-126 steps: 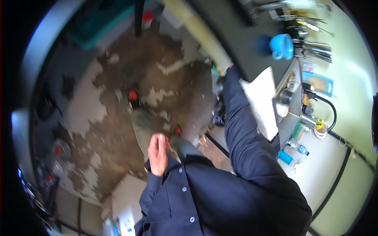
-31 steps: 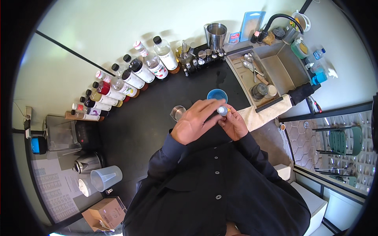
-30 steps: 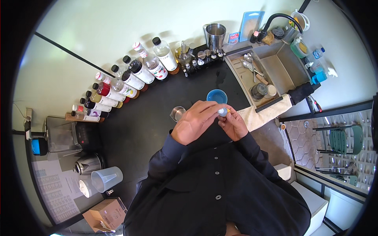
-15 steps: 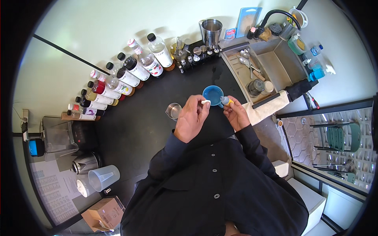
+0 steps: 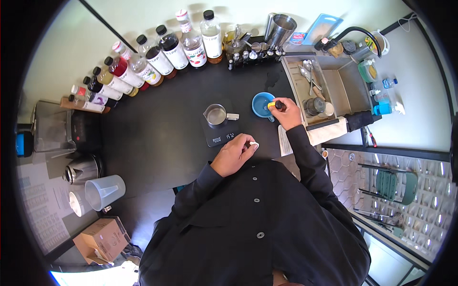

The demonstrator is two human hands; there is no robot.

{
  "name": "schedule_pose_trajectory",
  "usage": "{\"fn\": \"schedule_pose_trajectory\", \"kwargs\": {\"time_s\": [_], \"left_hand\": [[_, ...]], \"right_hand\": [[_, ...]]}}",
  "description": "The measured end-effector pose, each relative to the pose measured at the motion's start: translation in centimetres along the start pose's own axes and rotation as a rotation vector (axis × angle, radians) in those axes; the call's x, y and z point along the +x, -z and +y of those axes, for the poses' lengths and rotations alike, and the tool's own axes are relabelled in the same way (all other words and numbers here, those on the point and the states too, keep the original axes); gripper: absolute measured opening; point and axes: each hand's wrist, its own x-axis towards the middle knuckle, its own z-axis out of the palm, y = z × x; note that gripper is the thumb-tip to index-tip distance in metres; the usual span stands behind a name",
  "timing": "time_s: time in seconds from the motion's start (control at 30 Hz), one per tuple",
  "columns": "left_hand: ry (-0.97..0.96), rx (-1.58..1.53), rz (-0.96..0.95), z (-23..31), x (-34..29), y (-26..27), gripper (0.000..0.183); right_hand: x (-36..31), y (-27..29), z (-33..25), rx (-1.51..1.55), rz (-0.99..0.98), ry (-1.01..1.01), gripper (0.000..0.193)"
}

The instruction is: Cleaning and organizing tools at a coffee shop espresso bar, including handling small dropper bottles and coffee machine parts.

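Holding the small bottle [image 5: 272, 104] over the blue cup [image 5: 259, 103] on the worktop [image 5: 157, 128], the fingers of the right hand [image 5: 289, 115] should tilt it — gently, steadily — while those of the left hand [image 5: 233, 157] pinch a white cap [image 5: 254, 144].

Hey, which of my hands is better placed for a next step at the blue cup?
Probably your right hand: it holds a small bottle at the blue cup, while your left hand pinches a small white object farther off, nearer your body.

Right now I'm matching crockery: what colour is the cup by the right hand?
The cup is blue; the head view shows it best.
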Motion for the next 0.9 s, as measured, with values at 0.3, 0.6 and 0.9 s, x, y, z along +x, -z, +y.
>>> {"fn": "schedule_pose_trajectory", "kwargs": {"time_s": [0.3, 0.6, 0.9], "left_hand": [[-0.030, -0.035, 0.023, -0.1, 0.2, 0.9, 0.024], [-0.005, -0.077, 0.005, -0.9, 0.6, 1.3, 0.023], [-0.007, -0.077, -0.005, -0.7, 0.9, 1.2, 0.024]], "right_hand": [[2.0, -1.8, -2.0, -0.106, -0.034, 0.066, 0.025], [1.3, 0.3, -2.0, -0.191, -0.058, 0.031, 0.025], [1.3, 0.3, -1.9, -0.065, -0.047, -0.042, 0.024]]}}
